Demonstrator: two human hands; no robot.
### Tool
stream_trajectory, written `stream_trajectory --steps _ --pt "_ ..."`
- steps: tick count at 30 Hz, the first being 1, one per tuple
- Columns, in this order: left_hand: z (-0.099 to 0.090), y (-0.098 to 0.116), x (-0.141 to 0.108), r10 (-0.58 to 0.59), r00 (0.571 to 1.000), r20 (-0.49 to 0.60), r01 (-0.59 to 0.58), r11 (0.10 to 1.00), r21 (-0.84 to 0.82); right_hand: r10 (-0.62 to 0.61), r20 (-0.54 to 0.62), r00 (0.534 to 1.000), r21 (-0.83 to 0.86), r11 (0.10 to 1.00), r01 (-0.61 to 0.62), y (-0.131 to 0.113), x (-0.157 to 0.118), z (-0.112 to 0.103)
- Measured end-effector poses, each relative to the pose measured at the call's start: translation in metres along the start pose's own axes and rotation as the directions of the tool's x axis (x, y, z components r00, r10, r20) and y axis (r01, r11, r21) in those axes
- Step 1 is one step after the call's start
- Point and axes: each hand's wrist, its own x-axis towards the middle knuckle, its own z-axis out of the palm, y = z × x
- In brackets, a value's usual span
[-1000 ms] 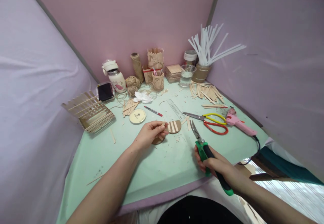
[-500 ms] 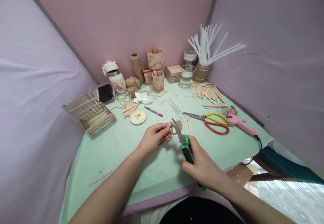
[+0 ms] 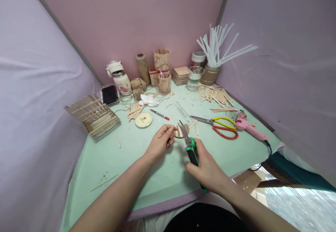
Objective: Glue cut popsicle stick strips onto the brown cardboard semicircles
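My left hand [image 3: 163, 140] is closed, its fingertips pinching a small pale wooden piece [image 3: 172, 127]. My right hand [image 3: 207, 164] is wrapped round the green-and-black handles of the cutters [image 3: 193, 155]. The metal blades point up and to the left, a little right of my left fingertips and apart from them. Behind the blades lies a round brown disc [image 3: 185, 128] with light wooden strips on it. Loose strip offcuts [image 3: 196, 127] are just right of the disc.
Scissors [image 3: 214, 121] and a pink glue gun [image 3: 250, 126] lie to the right. A ruler [image 3: 183, 112], a pen [image 3: 159, 114] and a round lid [image 3: 143, 119] are beyond my hands. At left stands a stick basket [image 3: 101, 121]; a water cup [image 3: 194, 78] is at the back.
My left hand has drawn slightly left and up with the wooden piece, away from the blades. My right hand and the cutters have shifted slightly left, uncovering more of the disc.
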Motion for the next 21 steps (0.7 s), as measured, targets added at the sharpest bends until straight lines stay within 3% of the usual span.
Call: stream_trajectory --steps 11,21 --pt "0.000 -0.002 0.000 0.022 0.999 -0.029 -0.021 0.999 0.033 -0.098 -0.058 0.993 -0.048 0.994 0.096 0.003 0.004 0.009" --pt "0.004 0.002 -0.002 -0.054 0.988 -0.144 0.012 0.962 -0.272 -0.208 -0.128 0.970 -0.170 0.968 0.186 0.009 0.008 0.018"
